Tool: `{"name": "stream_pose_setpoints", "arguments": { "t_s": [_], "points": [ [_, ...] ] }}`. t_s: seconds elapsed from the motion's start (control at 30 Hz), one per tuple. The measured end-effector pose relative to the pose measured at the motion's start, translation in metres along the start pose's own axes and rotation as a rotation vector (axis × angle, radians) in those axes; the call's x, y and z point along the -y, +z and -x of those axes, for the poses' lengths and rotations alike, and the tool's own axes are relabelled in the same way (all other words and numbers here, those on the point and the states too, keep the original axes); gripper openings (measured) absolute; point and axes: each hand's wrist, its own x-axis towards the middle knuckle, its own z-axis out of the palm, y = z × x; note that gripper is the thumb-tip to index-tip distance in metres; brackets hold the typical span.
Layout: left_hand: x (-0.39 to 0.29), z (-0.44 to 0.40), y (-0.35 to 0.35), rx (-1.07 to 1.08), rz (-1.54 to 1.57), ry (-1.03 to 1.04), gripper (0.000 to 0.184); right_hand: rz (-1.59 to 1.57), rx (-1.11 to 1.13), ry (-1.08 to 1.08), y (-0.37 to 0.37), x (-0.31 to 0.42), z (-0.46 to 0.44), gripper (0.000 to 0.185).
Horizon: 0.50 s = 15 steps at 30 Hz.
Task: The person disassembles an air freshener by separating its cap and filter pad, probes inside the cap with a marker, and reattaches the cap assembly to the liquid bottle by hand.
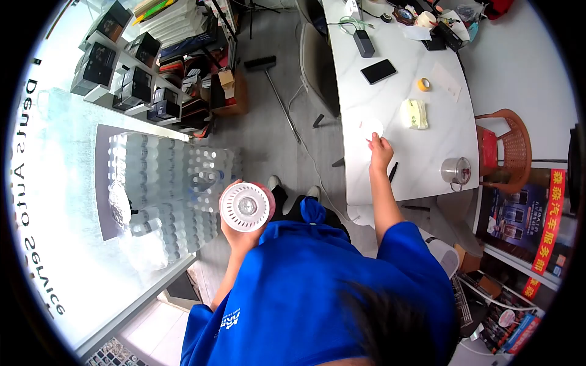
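Note:
On the left of the head view, my left hand wraps round a round white device with a slotted top. Its centre is clear, and a pinkish side shows along its edge. My right hand reaches over the white table, fingers pinched at the edge of a small white round piece. What that piece is, I cannot make out. A black pen-like stick lies just right of my right wrist. Farther up the table are a soft white and pale green packet and a roll of yellow tape.
A phone, a dark box and a clear lidded pot stand on the table. Beyond it is a wicker chair. Packs of bottles are stacked at left. A grey chair and a broom are ahead.

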Motion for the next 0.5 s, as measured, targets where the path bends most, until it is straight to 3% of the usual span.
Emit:
{"name": "stream_pose_setpoints", "arguments": {
  "t_s": [0.03, 0.17, 0.2, 0.23, 0.3, 0.37, 0.5],
  "points": [
    [0.006, -0.002, 0.000, 0.005, 0.023, 0.020, 0.074, -0.490, 0.034, 0.159, 0.000, 0.019, 0.016, 0.029],
    [0.015, -0.008, 0.007, 0.030, 0.084, -0.054, 0.071, -0.724, 0.236, 0.134, -0.009, 0.102, 0.085, 0.024],
    [0.020, -0.011, 0.010, 0.043, 0.161, -0.036, 0.068, -0.717, 0.259, 0.076, -0.010, 0.125, 0.103, 0.023],
    [0.015, -0.014, 0.010, 0.137, 0.150, -0.064, 0.081, -0.709, 0.281, 0.018, -0.009, 0.142, 0.119, 0.022],
    [0.015, -0.021, 0.016, 0.152, 0.123, 0.052, 0.075, -0.641, 0.311, -0.077, -0.007, 0.155, 0.141, 0.019],
    [0.013, -0.027, 0.017, 0.162, 0.059, 0.133, 0.067, -0.497, 0.301, -0.428, -0.003, 0.180, 0.168, 0.015],
    [0.007, -0.032, 0.017, 0.163, 0.065, 0.223, 0.061, -0.519, 0.445, -0.739, 0.005, 0.204, 0.196, 0.018]
  ]
}}
